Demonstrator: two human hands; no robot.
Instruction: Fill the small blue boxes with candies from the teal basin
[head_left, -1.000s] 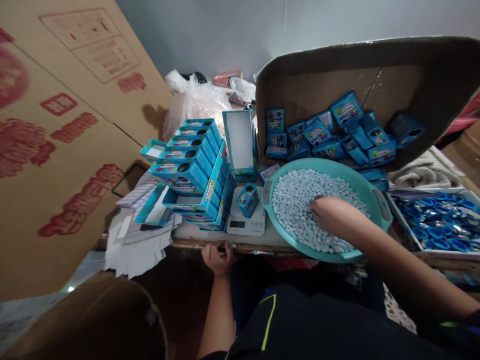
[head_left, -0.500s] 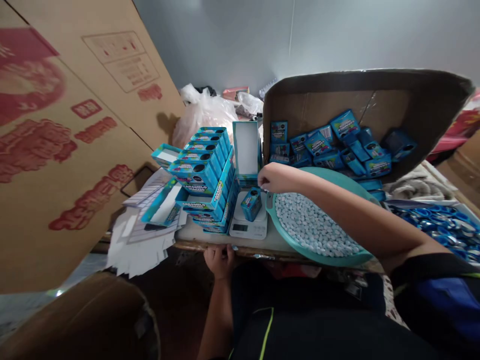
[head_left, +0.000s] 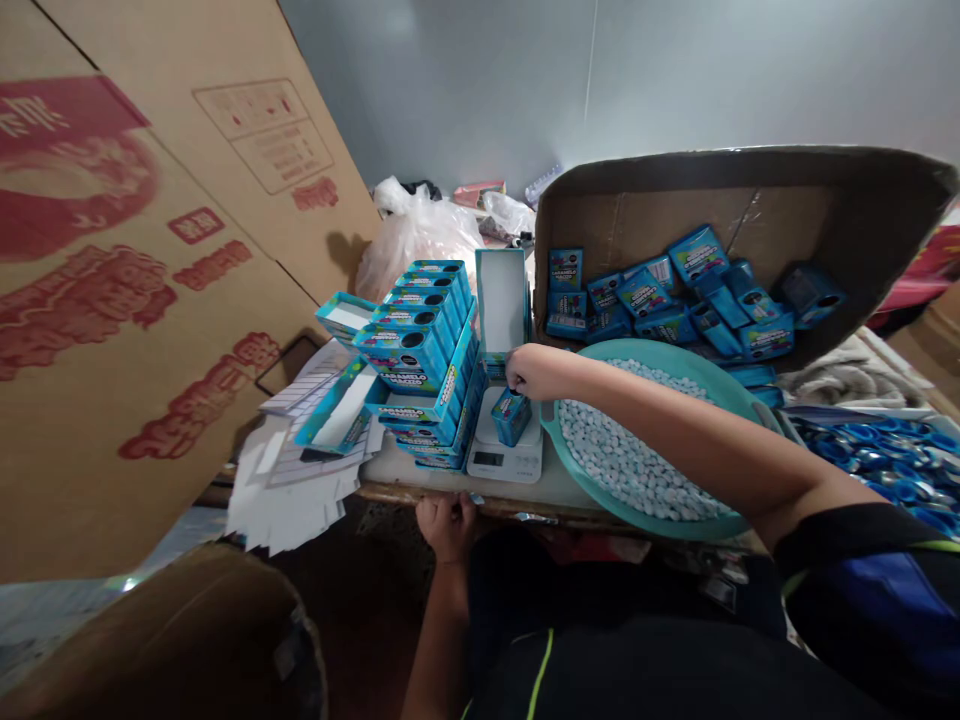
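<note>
A small blue candy box (head_left: 511, 418) stands on a white digital scale (head_left: 517, 465). Just over the box's top, my right hand (head_left: 526, 373) has its fingers pinched together; whatever may be between them is hidden. That forearm crosses a teal basin (head_left: 574, 475) full of small pale candies (head_left: 637, 455). At the table's front edge, below the scale, my left hand (head_left: 445, 522) is closed with curled fingers. A small shiny scrap (head_left: 477, 498) lies beside it, and I cannot make out what the fingers hold.
Left of the scale rise stacked blue display boxes (head_left: 420, 345), near loose papers (head_left: 289, 490). Behind the basin, a cardboard carton (head_left: 637, 220) holds several blue boxes. Blue-and-silver pieces (head_left: 877, 455) fill a tray at right. A large carton (head_left: 187, 350) stands at far left.
My right hand has moved a little left and down, from beside the box to over its top. My left hand stays at the table edge. The whole view has shifted slightly.
</note>
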